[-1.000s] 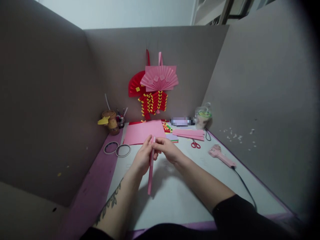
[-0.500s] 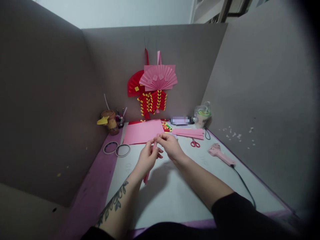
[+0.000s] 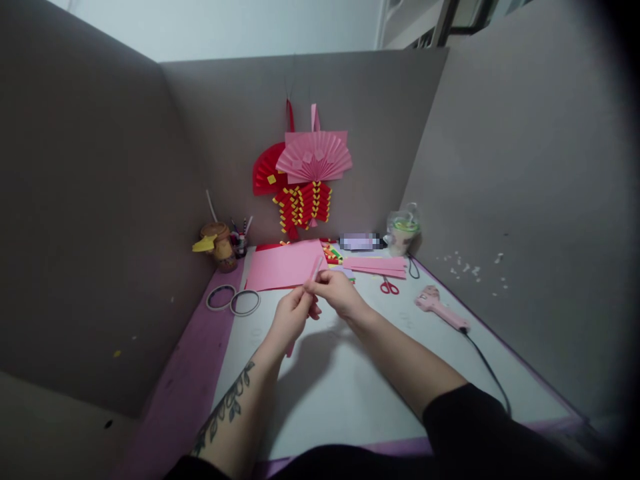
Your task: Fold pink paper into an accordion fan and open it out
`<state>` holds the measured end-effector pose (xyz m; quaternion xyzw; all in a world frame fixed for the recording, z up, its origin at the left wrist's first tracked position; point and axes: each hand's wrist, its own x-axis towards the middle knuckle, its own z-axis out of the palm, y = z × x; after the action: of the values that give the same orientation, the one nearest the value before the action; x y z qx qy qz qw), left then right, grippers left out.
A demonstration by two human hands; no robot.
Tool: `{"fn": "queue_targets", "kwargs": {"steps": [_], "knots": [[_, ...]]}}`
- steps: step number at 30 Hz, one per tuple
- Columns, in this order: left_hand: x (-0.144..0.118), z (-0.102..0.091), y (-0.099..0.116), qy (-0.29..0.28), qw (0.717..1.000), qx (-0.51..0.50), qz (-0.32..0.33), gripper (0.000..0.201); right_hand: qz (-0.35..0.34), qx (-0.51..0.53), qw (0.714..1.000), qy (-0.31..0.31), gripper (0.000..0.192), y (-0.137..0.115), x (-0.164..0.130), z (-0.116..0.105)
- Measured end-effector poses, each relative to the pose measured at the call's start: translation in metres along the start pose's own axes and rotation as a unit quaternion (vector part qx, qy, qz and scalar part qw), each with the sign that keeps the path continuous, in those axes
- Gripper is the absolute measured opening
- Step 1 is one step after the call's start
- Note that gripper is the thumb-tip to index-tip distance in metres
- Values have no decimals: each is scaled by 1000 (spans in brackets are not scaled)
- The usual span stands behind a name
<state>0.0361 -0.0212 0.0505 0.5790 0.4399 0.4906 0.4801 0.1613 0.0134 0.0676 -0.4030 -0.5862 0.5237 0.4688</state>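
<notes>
Pink paper strip [image 3: 317,267] is pinched by my left grip [image 3: 291,315] and right grip [image 3: 339,291], between the side edges of the tabletop [image 3: 360,393]; uneven pressure could skew it.

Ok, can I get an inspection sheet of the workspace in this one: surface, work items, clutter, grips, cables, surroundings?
Surface: pale worktop, purple border showing left and near.
Work items: narrow pink piece in hand; large pink sheet behind; pink strips back right.
Clutter: two rings left; red-handled scissors, pink corded tool right; cups at both back corners.
Grips: left hand and right hand both closed on the narrow pink piece.
Cables: dark cable running from the tool toward the near right.
Surroundings: grey panels left, back and right; paper fans hanging at back; white flecks on the right panel.
</notes>
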Motion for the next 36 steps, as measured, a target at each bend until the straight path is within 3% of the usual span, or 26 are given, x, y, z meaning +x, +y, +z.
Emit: {"fn": "queue_targets", "kwargs": {"steps": [3, 8, 15, 18, 20, 23, 25, 30, 36], "knots": [[-1, -1, 5, -28, 999, 6, -15, 29, -22, -26, 998, 60, 34, -3, 3, -9], [-5, -2, 11, -79, 996, 38, -24, 26, -45, -8, 994, 100, 33, -15, 9, -34], [-4, 0, 6, -88, 995, 39, -30, 28, -54, 5, 988, 146, 43, -17, 16, -49], [-2, 0, 3, -72, 997, 20, -33, 26, -41, 27, 993, 107, 53, -18, 13, -42], [-1, -1, 3, -58, 998, 14, -30, 27, -22, 10, 999, 46, 56, -18, 9, -34], [-1, -1, 3, -48, 999, 17, -18, 32, -10, -35, 998, -58, 42, -17, 3, -23], [-2, -1, 5, -50, 998, 26, -15, 34, -16, -50, 996, -72, 36, -16, 2, -21], [-3, -1, 8, -83, 993, 87, 8, 32, -25, -52, 997, 58, 35, -21, 8, -41], [-4, -2, 4, -119, 984, 132, 12, 31, -53, -23, 991, 125, 38, -28, 13, -75]]}}
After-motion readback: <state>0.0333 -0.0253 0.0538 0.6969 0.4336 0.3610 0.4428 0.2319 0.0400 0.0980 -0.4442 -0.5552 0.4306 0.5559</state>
